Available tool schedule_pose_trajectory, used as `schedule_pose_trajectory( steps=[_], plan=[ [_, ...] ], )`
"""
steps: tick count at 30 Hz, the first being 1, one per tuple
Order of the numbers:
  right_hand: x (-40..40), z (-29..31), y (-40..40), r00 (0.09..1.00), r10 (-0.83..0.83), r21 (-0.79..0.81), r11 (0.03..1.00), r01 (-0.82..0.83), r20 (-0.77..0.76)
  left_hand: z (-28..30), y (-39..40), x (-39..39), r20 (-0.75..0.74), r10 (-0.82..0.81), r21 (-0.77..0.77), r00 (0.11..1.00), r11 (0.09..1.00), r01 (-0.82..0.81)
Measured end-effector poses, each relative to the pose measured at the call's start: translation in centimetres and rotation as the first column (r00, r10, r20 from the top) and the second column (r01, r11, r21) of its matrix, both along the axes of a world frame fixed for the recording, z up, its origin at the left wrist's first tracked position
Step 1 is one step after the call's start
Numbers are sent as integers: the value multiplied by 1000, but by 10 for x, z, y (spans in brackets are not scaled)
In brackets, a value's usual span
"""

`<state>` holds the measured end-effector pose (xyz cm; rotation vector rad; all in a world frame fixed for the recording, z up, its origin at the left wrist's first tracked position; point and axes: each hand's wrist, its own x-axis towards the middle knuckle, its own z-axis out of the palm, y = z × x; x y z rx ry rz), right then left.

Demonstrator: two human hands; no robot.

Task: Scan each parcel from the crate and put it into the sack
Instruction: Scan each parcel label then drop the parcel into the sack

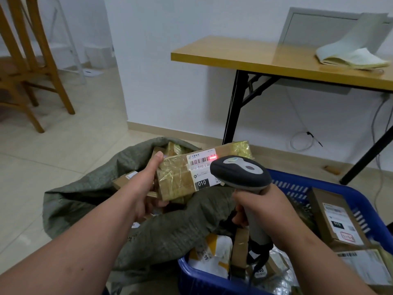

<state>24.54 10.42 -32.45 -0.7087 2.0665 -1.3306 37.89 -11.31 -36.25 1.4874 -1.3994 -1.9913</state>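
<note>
My left hand (146, 184) grips the left end of a long tape-wrapped cardboard parcel (176, 177) and holds it above the open grey-green sack (89, 194). Its white label faces up, and a red scan line falls on the barcode. My right hand (261, 211) holds the handle of a dark grey barcode scanner (240, 173), whose head points at that label. Several brown parcels lie inside the sack. The blue plastic crate (331, 188) at lower right holds several more parcels, among them a brown box (336, 218) and a white and yellow mailer (212, 254).
A folding table (265, 56) with a wooden top and black legs stands behind the crate against the white wall, with a stack of paper (350, 56) on it. Cables hang below it. Wooden chairs (32, 67) stand at the far left on the tiled floor.
</note>
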Motion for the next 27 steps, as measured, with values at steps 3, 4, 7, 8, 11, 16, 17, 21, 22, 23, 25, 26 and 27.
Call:
schedule_pose_trajectory(
  steps=[3,4,7,8,11,16,17,21,22,23,25,26,27],
  plan=[
    [3,0,-5,1000,7,-9,1000,-7,9,-2,-6,7,7,5,-13,1000,1000,-5],
    [4,0,-7,1000,1,-15,1000,-1,15,-3,-8,11,15,12,-17,1000,1000,-12],
    [7,1,-14,999,-26,-24,999,27,27,-4,-19,26,14,69,-11,998,998,-69],
    [8,1,-16,999,-31,-25,999,32,29,-4,-23,32,0,92,-10,996,996,-92],
    [11,-1,-25,999,-43,-28,999,43,27,-5,-35,50,-63,185,4,981,983,-185],
    [22,-3,-40,1000,-21,9,1000,22,-18,-8,-61,80,-97,430,-134,897,888,-440],
    [24,-4,-43,999,-16,18,1000,17,-28,-8,-66,88,-78,487,-218,870,843,-492],
    [34,-5,-55,997,-7,26,1000,8,-71,-9,-77,117,-7,611,-509,791,679,-529],
    [36,-5,-57,997,2,22,1000,0,-72,-11,-78,123,16,614,-562,789,659,-501],
    [38,-6,-60,998,14,18,1000,-13,-67,-13,-78,127,49,604,-610,795,649,-455],
    [42,-9,-65,997,41,23,999,-40,-58,-17,-79,135,144,573,-688,807,643,-335],
    [43,-11,-68,997,54,32,998,-52,-60,-19,-80,139,196,561,-718,804,641,-272],
    [44,-14,-72,996,64,43,997,-61,-66,-20,-80,142,246,551,-739,798,639,-213]
  ],
)
